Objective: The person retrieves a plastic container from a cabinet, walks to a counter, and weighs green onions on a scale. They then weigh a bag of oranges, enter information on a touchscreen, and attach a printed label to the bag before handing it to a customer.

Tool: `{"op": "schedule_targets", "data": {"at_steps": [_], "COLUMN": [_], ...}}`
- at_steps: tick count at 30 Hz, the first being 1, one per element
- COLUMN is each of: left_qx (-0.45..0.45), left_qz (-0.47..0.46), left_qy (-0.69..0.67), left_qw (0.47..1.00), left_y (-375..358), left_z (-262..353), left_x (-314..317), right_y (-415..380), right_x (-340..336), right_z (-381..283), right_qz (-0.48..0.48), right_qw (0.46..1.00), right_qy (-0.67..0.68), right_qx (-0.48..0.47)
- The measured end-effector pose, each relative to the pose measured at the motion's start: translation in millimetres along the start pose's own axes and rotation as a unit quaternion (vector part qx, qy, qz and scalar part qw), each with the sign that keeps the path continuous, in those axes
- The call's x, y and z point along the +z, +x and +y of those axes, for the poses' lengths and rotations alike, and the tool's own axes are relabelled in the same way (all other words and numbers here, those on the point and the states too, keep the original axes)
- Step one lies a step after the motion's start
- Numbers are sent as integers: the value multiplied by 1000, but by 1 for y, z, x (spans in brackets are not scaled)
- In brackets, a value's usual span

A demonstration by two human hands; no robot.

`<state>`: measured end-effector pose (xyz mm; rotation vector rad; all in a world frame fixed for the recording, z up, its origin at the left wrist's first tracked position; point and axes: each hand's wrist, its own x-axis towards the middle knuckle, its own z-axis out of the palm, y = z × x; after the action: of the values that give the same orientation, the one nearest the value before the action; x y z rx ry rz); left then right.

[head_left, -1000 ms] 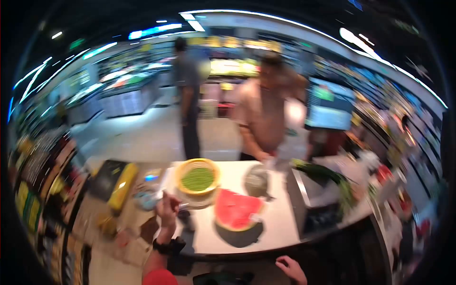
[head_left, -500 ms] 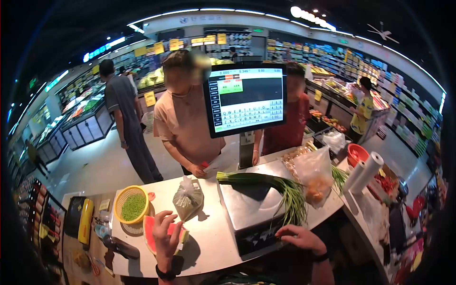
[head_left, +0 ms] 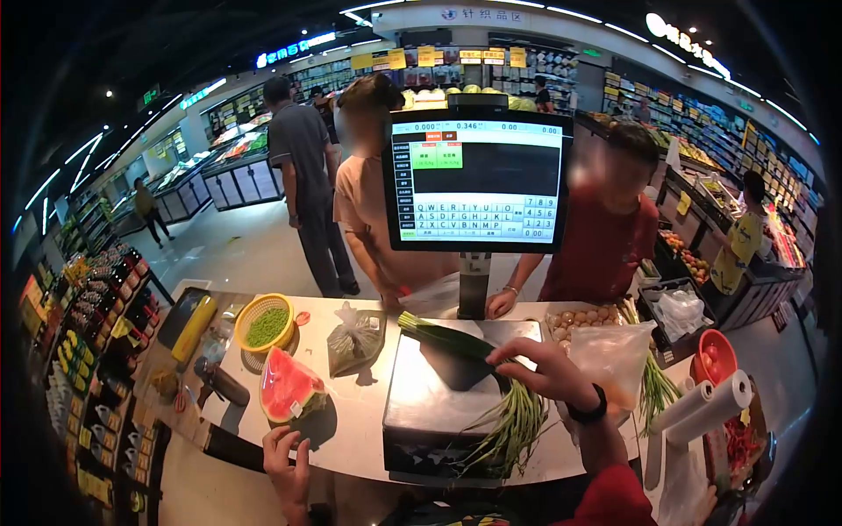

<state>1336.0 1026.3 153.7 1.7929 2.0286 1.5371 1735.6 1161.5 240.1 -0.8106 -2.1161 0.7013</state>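
Note:
My right hand (head_left: 551, 372) reaches over the metal scale (head_left: 419, 386), its fingers stretched out right at a bunch of green onions (head_left: 513, 421). The bunch lies across the scale, pale ends to the left and thin leaves hanging over the front edge. My left hand (head_left: 288, 465) is at the counter's front edge, fingers apart and holding nothing. Just beyond it sits a cut wedge of watermelon (head_left: 291, 384) with a small label. A tied plastic bag (head_left: 354, 340) with dark contents stands left of the scale.
A touchscreen (head_left: 478, 182) rises on a post behind the scale. To the left are a yellow basket (head_left: 253, 314) of green peas or beans and a dark bottle (head_left: 221, 383). On the right are a clear bag (head_left: 605, 355), plastic rolls (head_left: 710, 408) and a red bowl (head_left: 717, 355). Several people stand beyond.
My right hand has moved from the scale's front edge up to the green onions. My left hand has drawn back from the watermelon towards the counter edge. The view has shifted.

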Motion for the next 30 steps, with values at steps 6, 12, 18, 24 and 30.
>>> {"op": "schedule_targets", "data": {"at_steps": [6,12,18,24,30], "left_qx": [-32,-45,-65,-97,-80], "left_qz": [6,6,33,37,27], "left_qy": [18,37,54,52,27], "left_qw": [999,998,996,993,996], "left_y": [-21,-39,-46,-51,-33], "left_z": [-9,-31,-49,-80,-93], "left_x": [-4,-17,-43,-59,-61], "right_y": [52,161,232,255,267], "right_x": [26,26,7,8,13], "right_z": [23,59,43,48,46], "right_qz": [-13,163,219,201,217], "right_qw": [999,899,871,845,813], "right_qy": [-34,-362,-403,-477,-523], "right_qx": [-40,-185,-175,-135,-134]}}
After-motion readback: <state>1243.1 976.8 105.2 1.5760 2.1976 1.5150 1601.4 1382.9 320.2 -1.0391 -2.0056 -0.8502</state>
